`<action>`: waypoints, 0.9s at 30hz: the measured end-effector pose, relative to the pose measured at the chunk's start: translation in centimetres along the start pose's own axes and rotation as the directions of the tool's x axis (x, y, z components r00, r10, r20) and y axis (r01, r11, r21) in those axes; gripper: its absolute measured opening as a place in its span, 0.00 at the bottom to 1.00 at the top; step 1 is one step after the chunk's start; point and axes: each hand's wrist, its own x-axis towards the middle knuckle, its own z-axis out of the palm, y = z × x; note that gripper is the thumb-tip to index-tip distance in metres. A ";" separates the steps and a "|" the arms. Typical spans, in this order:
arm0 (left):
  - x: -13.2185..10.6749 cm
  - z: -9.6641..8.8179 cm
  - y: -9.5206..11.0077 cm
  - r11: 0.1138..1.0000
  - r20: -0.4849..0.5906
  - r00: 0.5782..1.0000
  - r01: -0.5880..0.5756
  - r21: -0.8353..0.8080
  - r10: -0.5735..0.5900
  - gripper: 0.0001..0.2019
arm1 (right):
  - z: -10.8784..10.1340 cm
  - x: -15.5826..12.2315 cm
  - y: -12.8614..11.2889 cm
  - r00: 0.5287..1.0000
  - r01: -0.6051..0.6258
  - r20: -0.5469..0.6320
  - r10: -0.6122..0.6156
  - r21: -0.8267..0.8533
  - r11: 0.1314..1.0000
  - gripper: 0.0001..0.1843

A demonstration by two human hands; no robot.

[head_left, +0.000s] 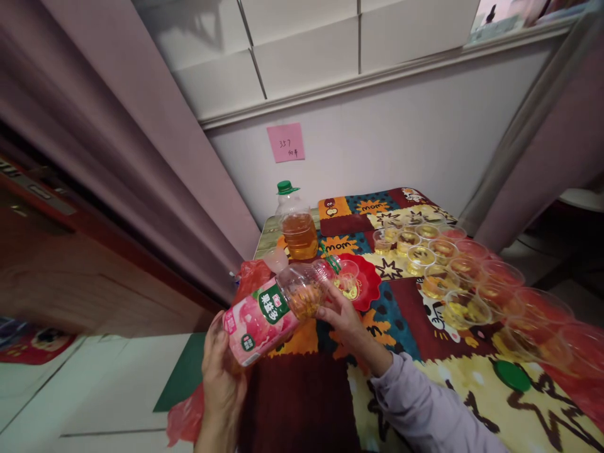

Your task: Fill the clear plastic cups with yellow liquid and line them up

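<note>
A clear plastic bottle (262,318) with a pink and green label lies tilted in the air, its open mouth pointing up and right. Loose orange-yellow bits (306,299) are heaped inside near its shoulder. My left hand (221,365) is closed around the base. My right hand (342,314) grips the bottle near the neck. Just beyond the mouth is a red scalloped plate (374,286), with a clear plastic cup (349,280) on it that has yellowish bits inside. The bottle's mouth overlaps this cup in view; I cannot tell whether they touch.
A large jug (299,233) of amber liquid with a green cap stands at the back left. Several clear cups (438,280) with yellow contents crowd the table's right side. A green lid (513,375) lies near them. Red plastic bags (189,415) hang at the left edge.
</note>
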 end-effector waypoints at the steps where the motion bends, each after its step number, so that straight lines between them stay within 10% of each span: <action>1: -0.1 0.1 -0.1 1.000 0.007 1.000 -0.010 -0.006 0.010 0.25 | 0.1 -0.1 -0.3 1.000 -0.006 0.015 0.006 0.006 1.000 0.51; 17: 0.1 -2.3 -4.4 0.999 0.083 0.996 0.039 0.023 -0.041 0.42 | -0.6 0.1 -0.2 0.999 -0.014 0.036 0.011 0.077 0.997 0.56; 27: -0.4 -0.7 -2.3 0.988 -0.034 0.989 0.147 0.036 -0.146 0.39 | -0.6 0.2 0.7 0.998 0.027 0.049 -0.031 0.088 0.996 0.51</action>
